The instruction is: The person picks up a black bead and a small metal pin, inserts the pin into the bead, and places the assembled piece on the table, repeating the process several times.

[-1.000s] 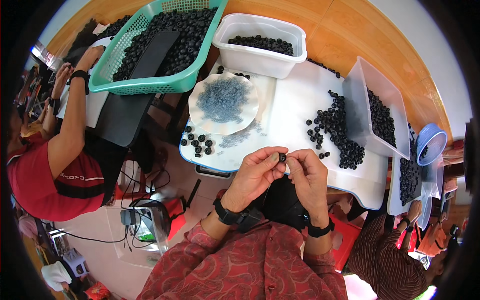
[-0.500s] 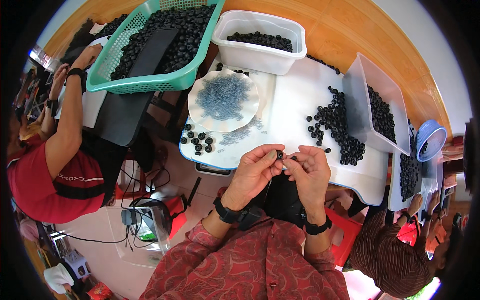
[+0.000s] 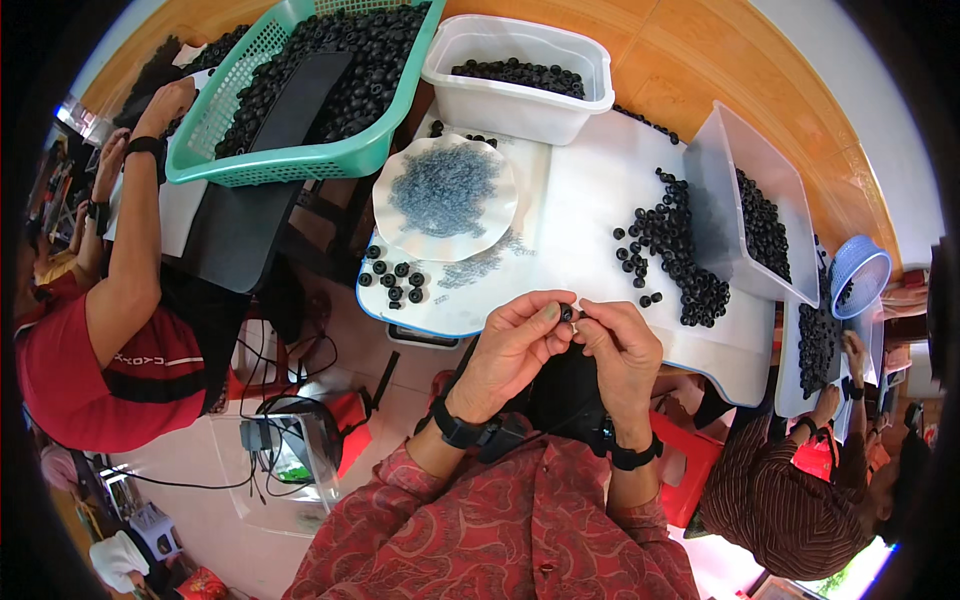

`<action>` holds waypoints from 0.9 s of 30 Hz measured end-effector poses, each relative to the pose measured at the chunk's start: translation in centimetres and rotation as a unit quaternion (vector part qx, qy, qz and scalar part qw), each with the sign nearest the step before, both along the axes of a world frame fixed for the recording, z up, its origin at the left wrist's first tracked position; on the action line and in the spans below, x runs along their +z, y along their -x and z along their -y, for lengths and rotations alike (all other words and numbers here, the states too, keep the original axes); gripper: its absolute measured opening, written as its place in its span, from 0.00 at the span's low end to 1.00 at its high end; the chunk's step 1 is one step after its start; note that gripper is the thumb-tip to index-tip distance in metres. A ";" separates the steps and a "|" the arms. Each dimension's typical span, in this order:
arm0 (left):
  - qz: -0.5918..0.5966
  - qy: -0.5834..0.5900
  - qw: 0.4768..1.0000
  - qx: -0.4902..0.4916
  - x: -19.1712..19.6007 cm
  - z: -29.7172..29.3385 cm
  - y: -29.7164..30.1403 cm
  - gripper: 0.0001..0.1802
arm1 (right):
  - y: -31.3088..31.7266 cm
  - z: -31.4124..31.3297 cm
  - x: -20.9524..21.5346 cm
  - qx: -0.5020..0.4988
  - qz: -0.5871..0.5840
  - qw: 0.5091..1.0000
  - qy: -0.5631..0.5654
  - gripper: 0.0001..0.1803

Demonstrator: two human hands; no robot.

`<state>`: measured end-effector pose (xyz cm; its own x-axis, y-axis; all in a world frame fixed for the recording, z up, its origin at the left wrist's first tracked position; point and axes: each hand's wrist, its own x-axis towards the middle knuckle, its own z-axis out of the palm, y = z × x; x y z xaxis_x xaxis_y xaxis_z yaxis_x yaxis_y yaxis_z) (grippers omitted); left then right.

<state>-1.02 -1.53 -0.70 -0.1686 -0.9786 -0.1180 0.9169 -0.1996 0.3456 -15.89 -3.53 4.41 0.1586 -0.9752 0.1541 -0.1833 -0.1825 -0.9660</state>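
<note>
Just off the near edge of the white table, my left hand (image 3: 513,350) pinches a small black ring-shaped part (image 3: 566,313) between thumb and fingers. My right hand (image 3: 622,350) is closed against it, its fingertips gripping something small and dark (image 3: 581,315) that I cannot make out. Ahead to the left stands a scalloped white plate (image 3: 397,239) holding a heap of tiny clear grey-blue rings (image 3: 443,188). Several finished-looking black parts (image 3: 398,270) sit in a group at the table's left corner. A loose pile of black parts (image 3: 675,255) spreads over the right side.
A green basket (image 3: 255,170) full of black parts stands at far left. White tub (image 3: 520,110) and translucent bin (image 3: 725,220) hold more. A blue basket (image 3: 860,275) is at right. People work on both sides; cables (image 3: 270,440) lie lower left.
My hands have come closer together, with the right fingertips now against the black part. A co-worker's hand at the right has reached up over the neighbouring tray.
</note>
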 end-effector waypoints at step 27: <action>-0.079 -0.001 0.997 -0.027 -0.7 -0.1 0.6 0.14 | -0.6 -0.2 0.6 -0.015 -0.069 0.995 0.070 0.12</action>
